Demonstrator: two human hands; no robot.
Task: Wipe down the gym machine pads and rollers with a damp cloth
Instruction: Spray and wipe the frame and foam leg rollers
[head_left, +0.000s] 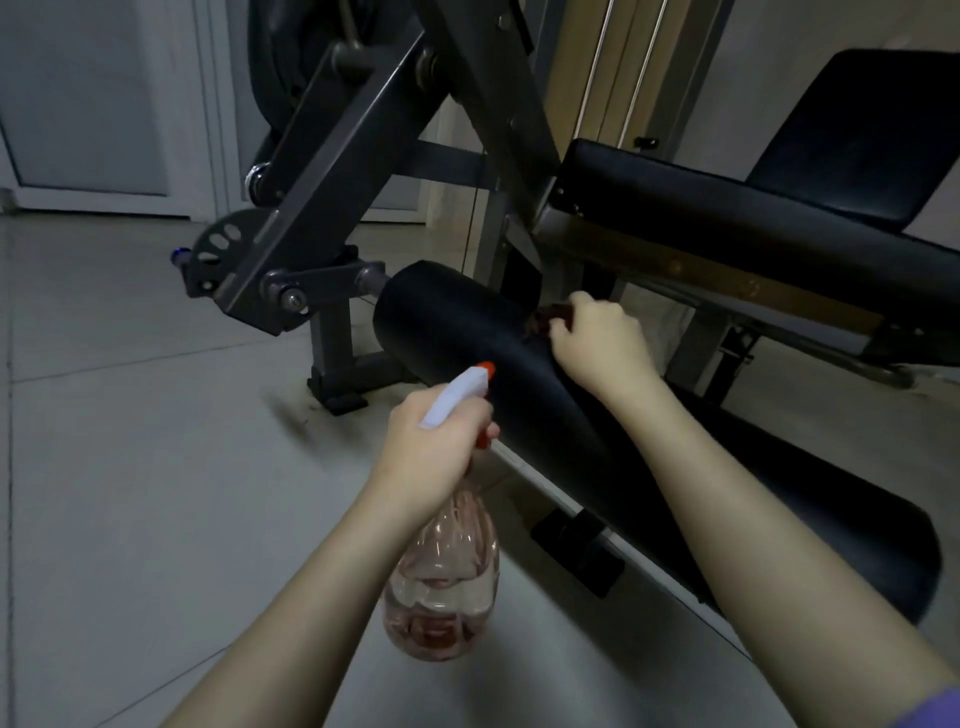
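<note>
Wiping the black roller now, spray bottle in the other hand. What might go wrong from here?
1. The spray bottle in the left hand has its nozzle aimed at the roller from close by; runoff could drip onto the tiled floor and make it slippery.
2. The right hand grips a bunched cloth on the roller's far side, near the metal frame; if the roller turns, fingers might slip into that gap.

Probably a home gym: padded weight machine (727, 218), tiled floor (130, 415).
</note>
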